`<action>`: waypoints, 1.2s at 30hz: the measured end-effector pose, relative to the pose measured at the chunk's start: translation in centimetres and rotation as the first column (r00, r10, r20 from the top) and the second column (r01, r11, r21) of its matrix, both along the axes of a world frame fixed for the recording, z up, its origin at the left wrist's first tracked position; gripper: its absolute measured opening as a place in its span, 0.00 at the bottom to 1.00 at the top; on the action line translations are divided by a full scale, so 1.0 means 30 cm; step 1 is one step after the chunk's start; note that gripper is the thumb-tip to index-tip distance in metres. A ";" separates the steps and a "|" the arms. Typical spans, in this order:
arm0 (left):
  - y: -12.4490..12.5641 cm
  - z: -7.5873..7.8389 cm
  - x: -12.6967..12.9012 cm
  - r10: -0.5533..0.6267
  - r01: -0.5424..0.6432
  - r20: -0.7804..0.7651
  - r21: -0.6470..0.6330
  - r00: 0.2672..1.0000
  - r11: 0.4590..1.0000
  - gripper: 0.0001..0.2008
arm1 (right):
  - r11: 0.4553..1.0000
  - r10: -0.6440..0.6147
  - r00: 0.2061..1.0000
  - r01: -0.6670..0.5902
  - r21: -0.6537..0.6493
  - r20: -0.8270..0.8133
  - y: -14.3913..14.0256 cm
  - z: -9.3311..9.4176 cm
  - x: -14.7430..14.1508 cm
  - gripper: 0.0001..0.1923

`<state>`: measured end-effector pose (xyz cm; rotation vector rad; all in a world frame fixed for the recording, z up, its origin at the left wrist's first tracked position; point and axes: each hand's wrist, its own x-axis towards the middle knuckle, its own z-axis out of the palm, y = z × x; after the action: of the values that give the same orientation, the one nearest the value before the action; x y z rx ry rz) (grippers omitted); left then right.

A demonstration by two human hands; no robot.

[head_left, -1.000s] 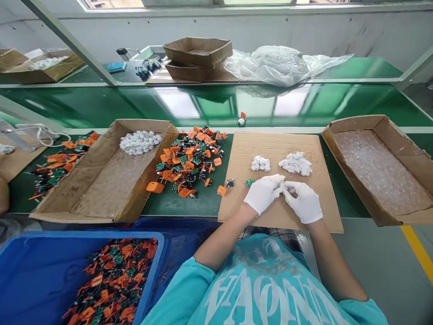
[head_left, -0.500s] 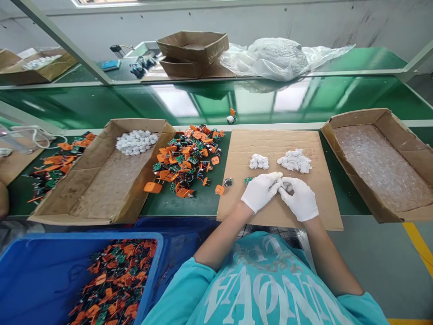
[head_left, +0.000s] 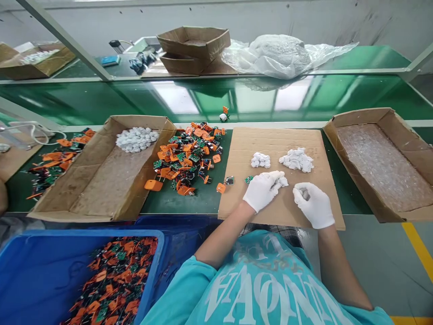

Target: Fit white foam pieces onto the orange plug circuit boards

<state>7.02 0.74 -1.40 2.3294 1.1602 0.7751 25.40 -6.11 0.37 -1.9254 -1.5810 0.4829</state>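
Blue plastic bin (head_left: 40, 271) sits nearest, full of small orange and green parts. Past it, on the flat brown cardboard sheet (head_left: 270, 140) on the counter, both hands wear white gloves. The left hand (head_left: 262, 190) pinches a small white plastic piece (head_left: 282, 181). The right hand (head_left: 313, 204) is curled around a small grey bit; what it is, I cannot tell. It looks like putting-together work, needing careful fingers. Farther back lie two little heaps of white pieces (head_left: 296, 159), lumpy and shiny.
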 end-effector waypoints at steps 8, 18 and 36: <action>-0.021 0.013 -0.002 -0.043 0.054 -0.122 0.088 0.992 0.995 0.23 | 0.984 0.026 0.944 0.034 0.173 -0.330 0.021 -0.041 0.105 0.16; -0.026 0.000 0.004 -0.021 0.020 0.007 0.113 1.000 0.993 0.19 | 0.939 0.057 0.966 -0.138 0.315 0.253 0.244 0.090 0.149 0.21; 0.030 0.131 -0.035 0.184 -0.190 0.120 0.032 0.975 0.981 0.16 | 1.000 -0.007 0.864 0.021 0.022 -0.504 0.302 0.071 0.152 0.17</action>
<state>5.98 1.63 2.54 2.1976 1.3360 0.9982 29.96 2.97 2.50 -1.6103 -1.2193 0.8745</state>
